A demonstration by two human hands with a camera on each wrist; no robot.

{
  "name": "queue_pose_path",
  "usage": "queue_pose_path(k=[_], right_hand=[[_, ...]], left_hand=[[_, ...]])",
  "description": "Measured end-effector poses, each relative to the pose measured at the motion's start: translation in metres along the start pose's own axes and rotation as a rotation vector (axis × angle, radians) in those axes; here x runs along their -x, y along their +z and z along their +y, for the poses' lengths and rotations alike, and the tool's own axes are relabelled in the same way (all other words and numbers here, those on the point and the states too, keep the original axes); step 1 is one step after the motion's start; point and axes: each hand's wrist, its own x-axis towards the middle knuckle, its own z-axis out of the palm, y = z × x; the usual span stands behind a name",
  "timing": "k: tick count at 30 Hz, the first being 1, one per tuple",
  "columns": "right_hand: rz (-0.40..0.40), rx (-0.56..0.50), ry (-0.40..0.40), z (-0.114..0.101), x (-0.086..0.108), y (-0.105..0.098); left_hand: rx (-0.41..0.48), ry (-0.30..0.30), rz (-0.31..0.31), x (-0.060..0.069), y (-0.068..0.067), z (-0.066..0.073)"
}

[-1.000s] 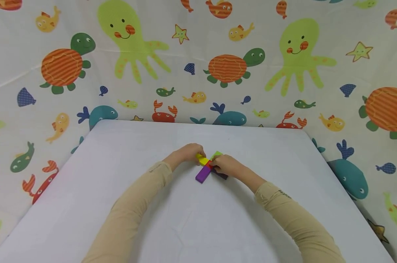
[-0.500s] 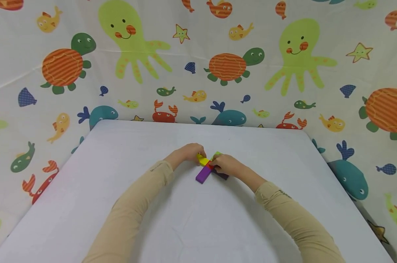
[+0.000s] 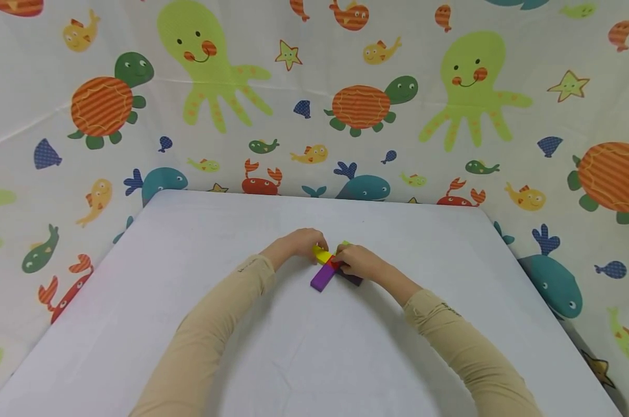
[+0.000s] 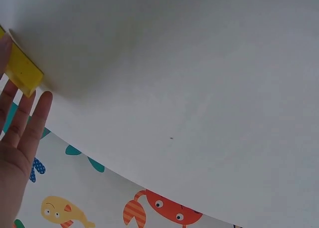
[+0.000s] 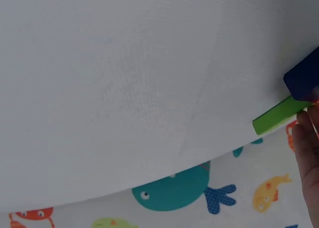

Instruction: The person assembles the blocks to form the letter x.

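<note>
Colored blocks lie together in a cross on the white table. My left hand [image 3: 305, 241] pinches the outer end of a yellow block [image 3: 322, 255]; the left wrist view shows thumb and fingers on either side of this yellow block [image 4: 22, 71]. At the middle, the fingertips of my right hand [image 3: 364, 262] grip a small red block [image 3: 331, 262], mostly covered by them. A purple block [image 3: 322, 278] points toward me. Partly hidden by the right hand are a green block [image 3: 346, 242] behind and a dark blue block [image 5: 303, 79] at the right.
White cloth covers the table [image 3: 304, 353], with a small crease in front of the blocks. A curtain [image 3: 304, 81] printed with sea animals hangs behind and along both sides. Beige sleeves [image 3: 205, 336] cover both forearms.
The head view shifts very slightly. Both hands and the blocks stay practically in place.
</note>
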Motion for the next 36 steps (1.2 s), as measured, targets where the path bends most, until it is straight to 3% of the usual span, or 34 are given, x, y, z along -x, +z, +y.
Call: queue_pose_path(k=[7, 15, 22, 30, 36], right_hand=[[0.035, -0.023, 0.009, -0.001, 0.002, 0.000], [0.158, 0.014, 0.000, -0.002, 0.006, 0.004], [0.174, 0.031, 0.094, -0.005, 0.015, 0.005], [0.201, 0.010, 0.139, -0.013, 0.029, -0.010], [0.268, 0.020, 0.097, -0.015, 0.039, -0.021]], left_hand=[[0.001, 0.018, -0.012, 0.001, -0.001, 0.003], [-0.020, 0.025, 0.000, 0.002, -0.001, 0.004], [0.000, 0.046, 0.030, 0.009, -0.005, 0.007], [-0.038, 0.053, 0.059, 0.033, -0.015, 0.001], [-0.066, 0.033, 0.183, 0.057, -0.027, -0.003]])
